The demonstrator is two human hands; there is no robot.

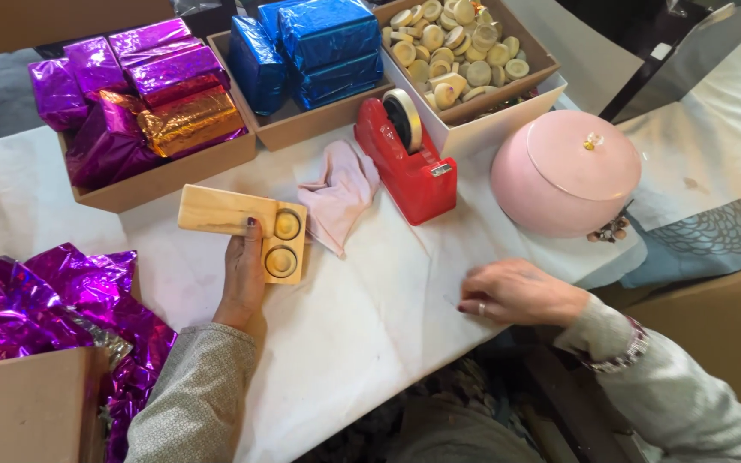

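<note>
My left hand (243, 274) rests on a small wooden box (250, 230) lying on the white table (362, 317), its sliding lid pushed left so two round wooden discs show inside. My thumb touches the lid's edge. My right hand (516, 291), wearing a ring, lies knuckles up on the table near the front edge, fingers curled and apart, holding nothing I can see. A pale pink cloth (340, 195) lies just right of the wooden box.
A red tape dispenser (406, 154) and a pink lidded bowl (563, 171) stand behind. Cardboard boxes hold purple and gold wrapped packs (143, 94), blue wrapped packs (315, 51) and wooden discs (456, 47). Crumpled purple foil (53, 317) and a brown box (40, 407) lie left.
</note>
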